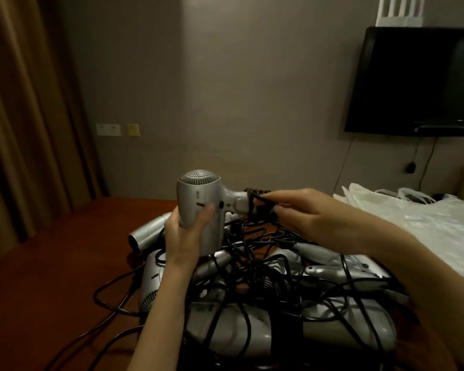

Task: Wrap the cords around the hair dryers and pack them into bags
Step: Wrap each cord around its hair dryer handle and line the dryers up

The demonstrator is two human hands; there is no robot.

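A silver hair dryer (198, 194) is held upright above a heap of others, its mesh end up and its handle pointing right. My left hand (184, 231) grips its barrel from the left. Black cord (252, 203) is coiled in several turns around the handle. My right hand (306, 212) pinches that cord just right of the handle. Below lies a pile of silver hair dryers (279, 325) tangled in loose black cords (255, 253). Clear plastic bags (418, 212) lie in a rumpled heap at the right.
The brown table (51, 277) runs left of the pile, with cords trailing over its front. A black TV (418, 81) hangs on the wall at right, curtains (24, 116) hang at left, and wall sockets (108, 129) sit low on the wall.
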